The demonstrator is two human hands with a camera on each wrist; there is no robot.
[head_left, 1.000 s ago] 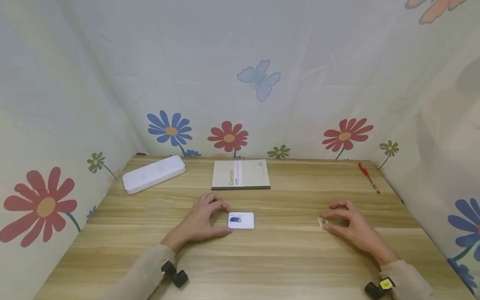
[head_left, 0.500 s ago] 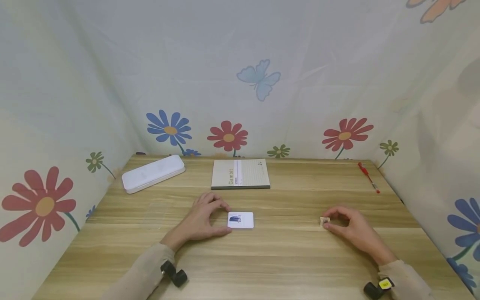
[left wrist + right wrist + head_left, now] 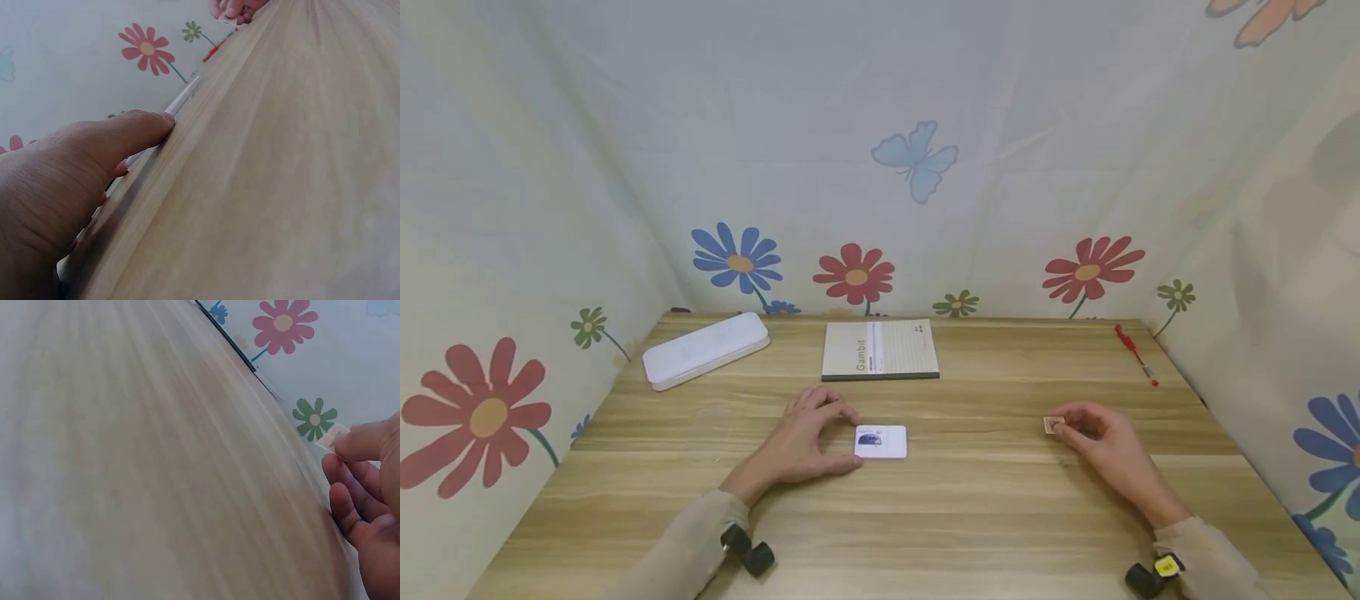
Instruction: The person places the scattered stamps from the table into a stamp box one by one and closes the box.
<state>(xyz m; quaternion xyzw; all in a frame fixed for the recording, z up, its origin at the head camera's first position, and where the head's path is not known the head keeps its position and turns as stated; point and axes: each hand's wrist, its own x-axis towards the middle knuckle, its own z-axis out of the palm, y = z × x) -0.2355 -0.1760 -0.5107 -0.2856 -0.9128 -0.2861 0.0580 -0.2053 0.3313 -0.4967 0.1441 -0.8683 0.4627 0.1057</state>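
Observation:
In the head view my left hand (image 3: 805, 437) holds a white card (image 3: 891, 442) by its left corners, thumb at the near one and index finger at the far one. A small blue picture marks the card's left half. The left wrist view has the thumb (image 3: 140, 127) against the card's thin white edge (image 3: 184, 95). My right hand (image 3: 1108, 442) pinches a small postage stamp (image 3: 1052, 425) between thumb and index finger, over the right part of the table. Its toothed edge shows in the right wrist view, where the stamp (image 3: 331, 439) is partly covered by the thumb.
On the wooden table (image 3: 925, 525), a white case (image 3: 706, 350) lies back left, a notebook (image 3: 880, 350) back middle, and a red pen (image 3: 1137, 354) back right. A faint clear sheet (image 3: 711, 429) lies left of my left hand. Flowered cloth surrounds the table.
My right hand has picked the stamp up off the table, its fingers curling in, and has moved slightly away from me. The left hand and the card have stayed put.

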